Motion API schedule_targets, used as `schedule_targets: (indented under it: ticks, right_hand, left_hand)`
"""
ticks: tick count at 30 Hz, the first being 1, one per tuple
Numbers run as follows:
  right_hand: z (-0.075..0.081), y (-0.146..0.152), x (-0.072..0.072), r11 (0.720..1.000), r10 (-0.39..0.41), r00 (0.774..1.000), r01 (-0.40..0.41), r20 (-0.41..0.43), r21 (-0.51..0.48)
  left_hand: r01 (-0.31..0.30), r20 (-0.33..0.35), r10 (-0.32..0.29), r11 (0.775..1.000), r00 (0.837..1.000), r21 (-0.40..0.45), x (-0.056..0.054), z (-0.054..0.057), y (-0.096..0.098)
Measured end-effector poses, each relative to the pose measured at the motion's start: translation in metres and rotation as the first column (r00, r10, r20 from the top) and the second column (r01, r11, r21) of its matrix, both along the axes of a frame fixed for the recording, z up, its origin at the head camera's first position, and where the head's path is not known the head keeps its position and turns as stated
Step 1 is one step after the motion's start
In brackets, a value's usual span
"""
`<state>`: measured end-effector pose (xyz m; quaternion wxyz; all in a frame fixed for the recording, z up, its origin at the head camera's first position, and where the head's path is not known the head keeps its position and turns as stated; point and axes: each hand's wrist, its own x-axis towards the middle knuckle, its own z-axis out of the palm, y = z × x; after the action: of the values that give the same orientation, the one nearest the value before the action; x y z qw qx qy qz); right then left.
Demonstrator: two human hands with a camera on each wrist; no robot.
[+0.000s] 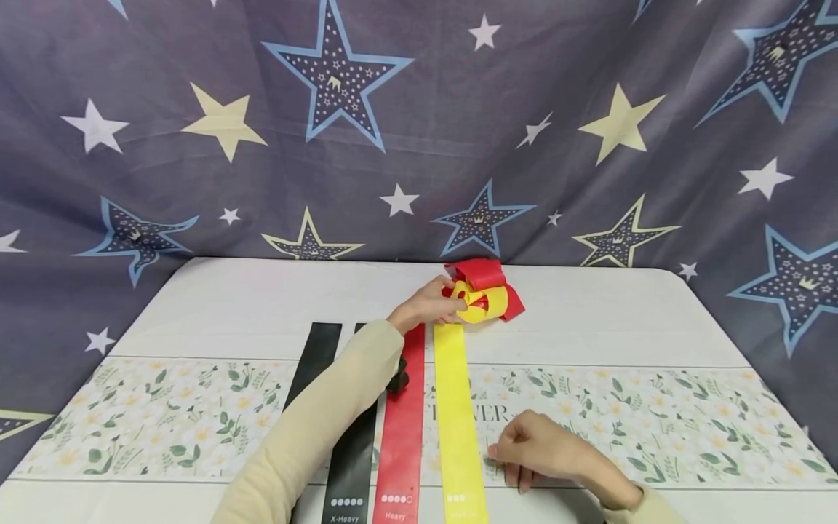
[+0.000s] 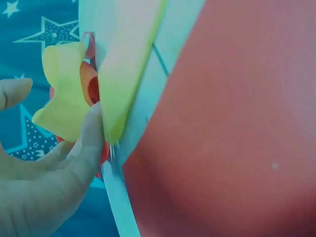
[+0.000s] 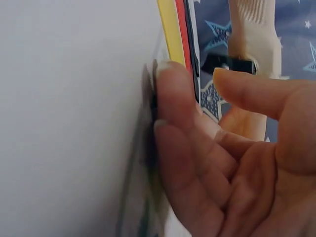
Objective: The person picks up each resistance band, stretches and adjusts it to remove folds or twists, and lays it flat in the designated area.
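A person's left hand (image 1: 428, 300) is at about twelve o'clock on the white table (image 1: 262, 291), beside the crumpled yellow resistance band (image 1: 495, 302). Its fingers touch this band on the nine o'clock side; the left wrist view shows the thumb standing apart, so the grip is loose and not clenched. The crumpled red resistance band (image 1: 481, 273) lies just behind the yellow one, toward twelve o'clock, near the table's far edge. Nearer to the person, four bands lie flat, side by side. Counting from nine toward three o'clock, these are a plain black band (image 1: 317, 356), the black "X-Heavy" band (image 1: 350, 466), the red "Heavy" band (image 1: 401, 437) and a flat yellow band (image 1: 457, 407). The right hand (image 1: 543, 445) is near the flat yellow band, at about four o'clock on the table, with fingers loosely bent and nothing held.
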<state>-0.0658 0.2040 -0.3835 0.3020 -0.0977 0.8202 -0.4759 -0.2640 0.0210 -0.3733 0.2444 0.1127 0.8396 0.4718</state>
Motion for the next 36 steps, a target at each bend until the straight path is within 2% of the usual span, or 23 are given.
schedule_targets:
  ticks: [3, 5, 9, 13, 15, 18, 21, 23, 25, 29, 32, 35, 36]
  right_hand:
    - [0.002, 0.001, -0.013, 0.999, -0.028, 1.000, 0.028, -0.001, 0.026]
    - [0.002, 0.001, -0.022, 0.998, -0.053, 0.999, 0.053, -0.012, 0.030]
    - [0.005, 0.001, -0.045, 0.988, -0.144, 0.987, 0.147, -0.064, 0.039]
    - [0.012, -0.001, -0.072, 0.962, -0.262, 0.957, 0.269, -0.121, 0.045]
    - [0.016, -0.001, -0.085, 0.944, -0.319, 0.938, 0.327, -0.136, 0.037]
    - [0.022, 0.000, -0.100, 0.921, -0.379, 0.910, 0.388, -0.170, 0.025]
    - [0.025, 0.001, -0.111, 0.905, -0.414, 0.881, 0.425, -0.227, -0.004]
    - [0.025, 0.002, -0.117, 0.892, -0.438, 0.857, 0.452, -0.273, -0.014]
    - [0.026, 0.002, -0.121, 0.879, -0.452, 0.829, 0.477, -0.329, -0.008]
    - [0.027, 0.001, -0.132, 0.845, -0.465, 0.768, 0.533, -0.439, 0.037]
    - [0.028, 0.003, -0.146, 0.824, -0.475, 0.734, 0.564, -0.484, 0.046]
    - [0.028, 0.007, -0.162, 0.814, -0.479, 0.725, 0.578, -0.495, 0.059]
    - [0.027, 0.008, -0.168, 0.815, -0.475, 0.731, 0.576, -0.489, 0.069]
  left_hand:
    - [-0.072, 0.010, 0.072, 0.997, 0.997, 0.020, 0.001, 0.001, 0.001]
    - [-0.135, -0.006, 0.135, 0.991, 0.991, 0.027, 0.002, 0.000, 0.003]
    - [-0.240, -0.089, 0.241, 0.970, 0.966, 0.027, 0.002, -0.003, 0.006]
    - [-0.284, -0.164, 0.286, 0.958, 0.944, 0.038, 0.003, -0.006, 0.007]
    - [-0.275, -0.183, 0.280, 0.960, 0.942, 0.056, 0.005, -0.006, 0.007]
    - [-0.215, -0.204, 0.228, 0.973, 0.952, 0.082, 0.010, -0.005, 0.008]
    - [-0.140, -0.262, 0.148, 0.989, 0.953, 0.052, 0.017, -0.002, 0.010]
    - [-0.104, -0.311, 0.103, 0.994, 0.945, 0.016, 0.022, -0.001, 0.012]
    - [-0.083, -0.329, 0.075, 0.997, 0.941, -0.009, 0.028, 0.000, 0.014]
    - [-0.067, -0.278, 0.062, 0.998, 0.959, -0.007, 0.038, 0.002, 0.019]
    - [-0.071, -0.215, 0.071, 0.997, 0.974, 0.008, 0.043, 0.003, 0.022]
    - [-0.082, -0.162, 0.088, 0.996, 0.983, 0.041, 0.046, 0.002, 0.026]
    - [-0.085, -0.140, 0.092, 0.995, 0.986, 0.055, 0.048, 0.001, 0.027]
